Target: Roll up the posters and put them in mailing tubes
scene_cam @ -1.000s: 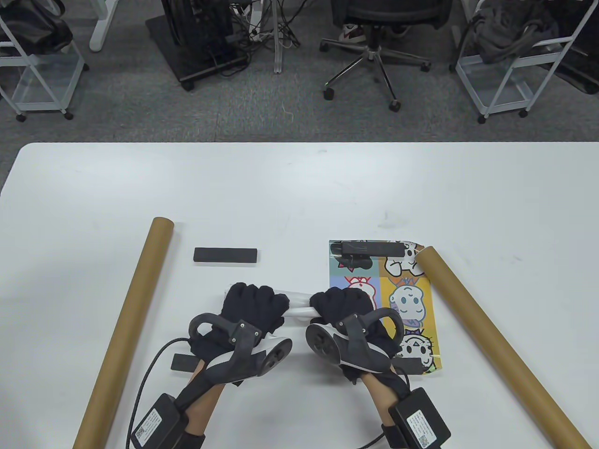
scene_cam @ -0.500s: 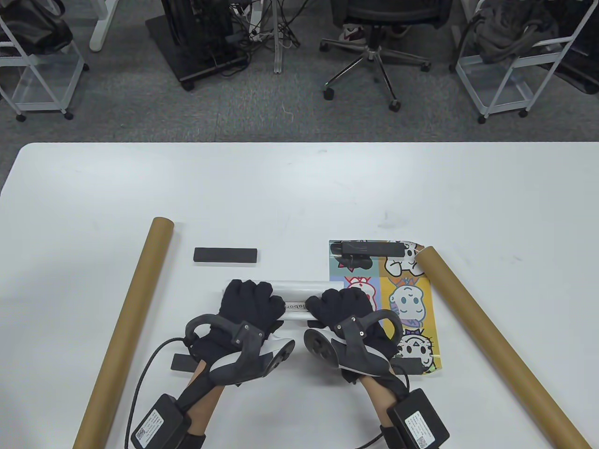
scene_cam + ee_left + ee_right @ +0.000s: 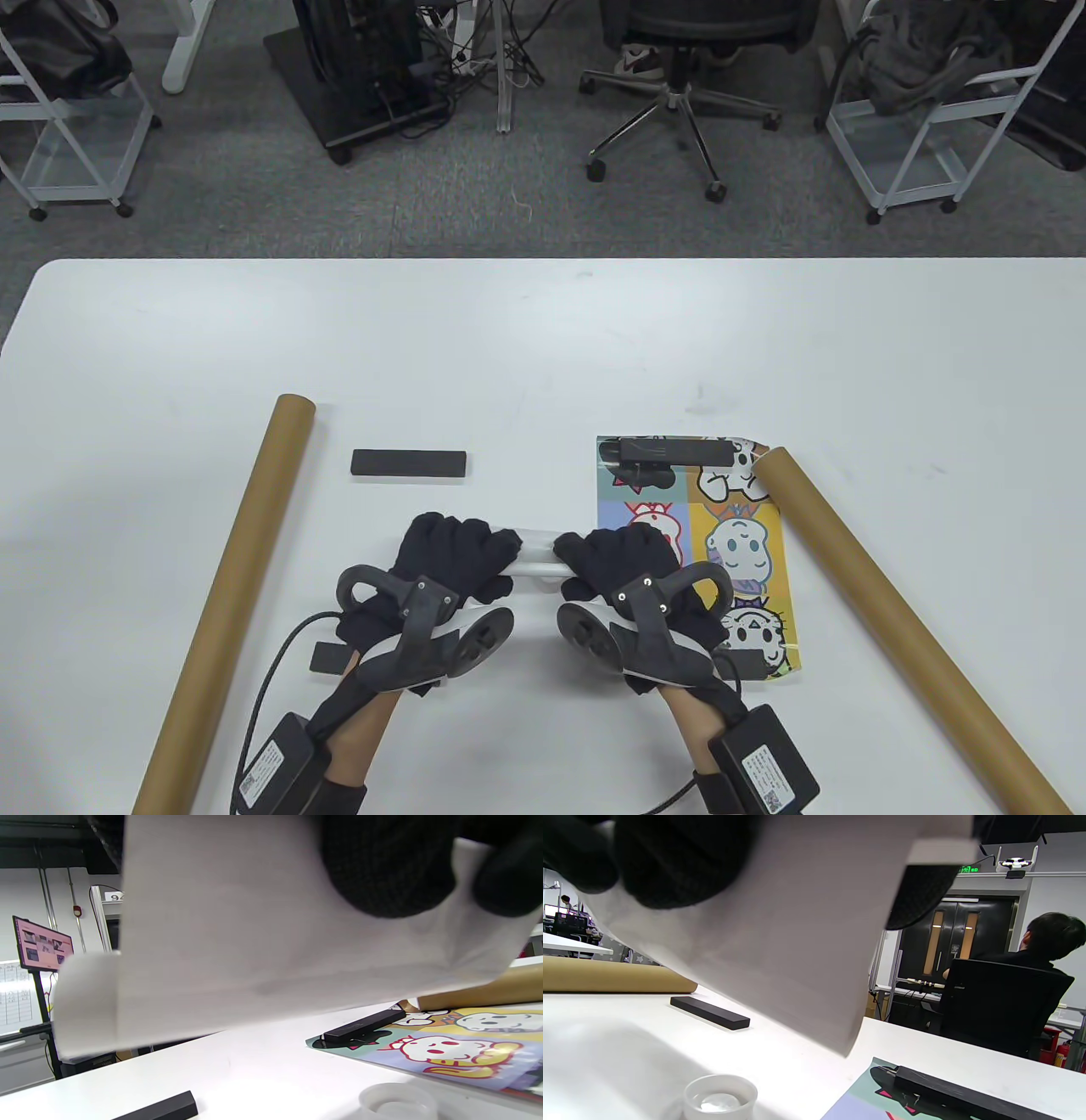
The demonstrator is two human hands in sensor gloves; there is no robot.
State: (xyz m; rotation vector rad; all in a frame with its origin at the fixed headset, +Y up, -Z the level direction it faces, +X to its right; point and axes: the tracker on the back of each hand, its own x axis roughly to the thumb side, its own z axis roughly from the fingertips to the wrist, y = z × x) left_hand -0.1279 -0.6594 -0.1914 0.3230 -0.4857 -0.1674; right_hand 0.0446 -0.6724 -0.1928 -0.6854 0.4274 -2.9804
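I hold the rolled poster (image 3: 536, 556) in both hands, a little above the table (image 3: 543, 356). My left hand (image 3: 450, 556) has its fingers curled round the left end of the roll, and my right hand (image 3: 615, 560) has its fingers curled round the right end, so both grips are closed tight on the paper. The roll lies sideways in front of me, with its long way going from 9 o'clock to 3 o'clock. Only a short white bit of it shows between my hands. The left tube (image 3: 229, 594) lies on the table at 9 o'clock from my left hand, and its open top end points to about 12 o'clock. The right tube (image 3: 899, 624) lies at 3 o'clock from my right hand and slants away toward 5 o'clock. My left hand is nearer the left tube and my right hand is nearer the right one. I think the roll has to turn so that one end points at a tube's mouth, because now it lies across both tubes and not in line with either. The flat poster (image 3: 704, 552) with the cartoon faces lies under my right hand, with a black bar (image 3: 670, 448) on its far edge.
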